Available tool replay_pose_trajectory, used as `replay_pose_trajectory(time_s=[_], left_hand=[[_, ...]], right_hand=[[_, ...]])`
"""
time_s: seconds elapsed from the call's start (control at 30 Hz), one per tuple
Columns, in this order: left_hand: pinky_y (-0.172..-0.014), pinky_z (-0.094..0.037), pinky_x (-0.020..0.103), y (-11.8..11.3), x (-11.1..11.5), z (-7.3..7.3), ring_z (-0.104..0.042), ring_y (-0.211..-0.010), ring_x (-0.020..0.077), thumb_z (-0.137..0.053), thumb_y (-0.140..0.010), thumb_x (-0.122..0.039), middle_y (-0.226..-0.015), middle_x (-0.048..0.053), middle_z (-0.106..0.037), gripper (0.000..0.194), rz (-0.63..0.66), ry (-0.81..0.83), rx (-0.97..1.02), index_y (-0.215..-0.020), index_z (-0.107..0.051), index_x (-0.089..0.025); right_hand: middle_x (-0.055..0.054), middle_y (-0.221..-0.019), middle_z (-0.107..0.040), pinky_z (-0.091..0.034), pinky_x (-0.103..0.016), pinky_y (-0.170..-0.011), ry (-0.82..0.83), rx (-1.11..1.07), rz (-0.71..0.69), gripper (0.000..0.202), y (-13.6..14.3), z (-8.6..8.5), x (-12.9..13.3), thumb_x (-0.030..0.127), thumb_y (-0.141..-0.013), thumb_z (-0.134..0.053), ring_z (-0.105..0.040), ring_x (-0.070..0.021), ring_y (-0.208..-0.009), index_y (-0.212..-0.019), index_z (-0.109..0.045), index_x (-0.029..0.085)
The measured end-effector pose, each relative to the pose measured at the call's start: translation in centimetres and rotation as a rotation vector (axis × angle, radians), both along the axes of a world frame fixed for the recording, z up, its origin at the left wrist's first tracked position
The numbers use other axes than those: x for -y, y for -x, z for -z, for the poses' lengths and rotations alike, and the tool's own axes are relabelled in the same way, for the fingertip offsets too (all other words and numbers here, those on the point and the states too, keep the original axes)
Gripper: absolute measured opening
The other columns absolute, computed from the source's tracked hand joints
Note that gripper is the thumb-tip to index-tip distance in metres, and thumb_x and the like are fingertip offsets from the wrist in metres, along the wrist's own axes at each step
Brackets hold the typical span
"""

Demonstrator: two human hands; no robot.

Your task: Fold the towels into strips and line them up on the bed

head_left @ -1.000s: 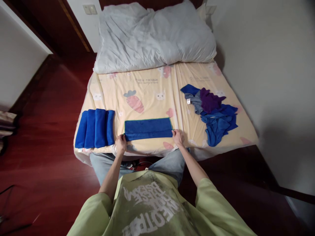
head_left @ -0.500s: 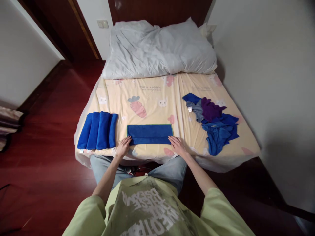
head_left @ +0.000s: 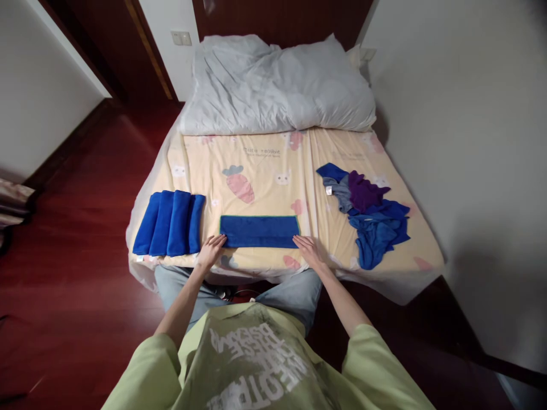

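A blue towel with a thin green edge lies in a long flat strip near the front of the bed, a crease running along it. At its left end, my left hand has its fingers closed on the lower corner. My right hand grips the opposite end in the same way, fingers together and pointing inward. Both thumbs are mostly hidden. Left of my left hand lie several folded blue towels side by side. To the right is a loose pile of crumpled cloths: blue, purple and grey.
The bed has a pale yellow sheet printed with carrots and cat faces. A bulky white quilt lies across its head end. A wall stands on the right; dark red floor extends on the left.
The view has shifted slightly. Both hands stay at the ends of the blue towel, and the crease along its lower part looks a little flatter and fainter.
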State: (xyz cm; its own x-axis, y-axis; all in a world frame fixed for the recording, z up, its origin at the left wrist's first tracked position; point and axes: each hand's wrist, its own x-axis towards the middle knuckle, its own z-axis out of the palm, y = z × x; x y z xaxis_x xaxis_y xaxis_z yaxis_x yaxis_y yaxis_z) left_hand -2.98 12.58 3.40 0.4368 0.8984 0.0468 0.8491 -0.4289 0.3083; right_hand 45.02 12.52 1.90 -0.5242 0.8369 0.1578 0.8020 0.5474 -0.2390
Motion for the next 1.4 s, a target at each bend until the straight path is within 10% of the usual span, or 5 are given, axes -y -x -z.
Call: replay_pose_trajectory(time_s=[0.17,0.5,1.07,1.4], left_hand=[[-0.116,-0.041,0.047,2.2,2.7,1.3,-0.054,-0.135,0.0243,-0.043,-0.084,-0.007,-0.144,0.009,-0.058,0.055,0.061,0.029,0.183,-0.134,-0.064,-0.019],[-0.113,-0.046,0.049,2.5,3.4,3.7,-0.062,-0.127,0.0242,-0.045,-0.076,-0.009,-0.128,0.01,-0.07,0.049,-0.103,0.069,0.643,-0.117,-0.072,-0.017],[-0.066,-0.047,0.028,0.3,1.0,1.5,-0.062,-0.068,0.0192,-0.047,-0.091,-0.051,-0.072,0.003,-0.065,0.039,-0.506,0.173,0.519,-0.1,-0.065,-0.018],[-0.073,-0.048,0.031,0.2,1.2,1.6,-0.061,-0.077,0.0217,-0.05,-0.086,-0.048,-0.082,0.004,-0.066,0.031,-0.638,0.186,0.515,-0.092,-0.064,-0.021]], right_hand=[[-0.007,-0.143,-0.06,-0.045,-0.048,-0.115,0.061,-0.156,-0.111,0.059,-1.3,0.7,2.8,0.002,-0.089,-0.04,-0.053,-0.0214,-0.137,-0.141,-0.059,0.023],[-0.006,-0.134,-0.067,-0.047,-0.046,-0.111,0.111,-0.486,0.131,0.057,0.2,1.2,4.1,0.002,-0.081,-0.044,-0.06,-0.0213,-0.129,-0.128,-0.069,0.024],[-0.011,-0.086,-0.072,-0.054,-0.037,-0.074,0.343,-0.688,0.525,0.043,0.8,1.1,0.7,0.055,-0.087,-0.053,-0.067,-0.0251,-0.078,-0.102,-0.065,0.017],[-0.001,-0.062,-0.054,-0.041,-0.028,-0.057,0.362,-0.698,0.565,0.053,0.9,0.6,-0.4,0.074,-0.082,-0.051,-0.049,-0.0175,-0.061,-0.069,-0.051,0.023]])
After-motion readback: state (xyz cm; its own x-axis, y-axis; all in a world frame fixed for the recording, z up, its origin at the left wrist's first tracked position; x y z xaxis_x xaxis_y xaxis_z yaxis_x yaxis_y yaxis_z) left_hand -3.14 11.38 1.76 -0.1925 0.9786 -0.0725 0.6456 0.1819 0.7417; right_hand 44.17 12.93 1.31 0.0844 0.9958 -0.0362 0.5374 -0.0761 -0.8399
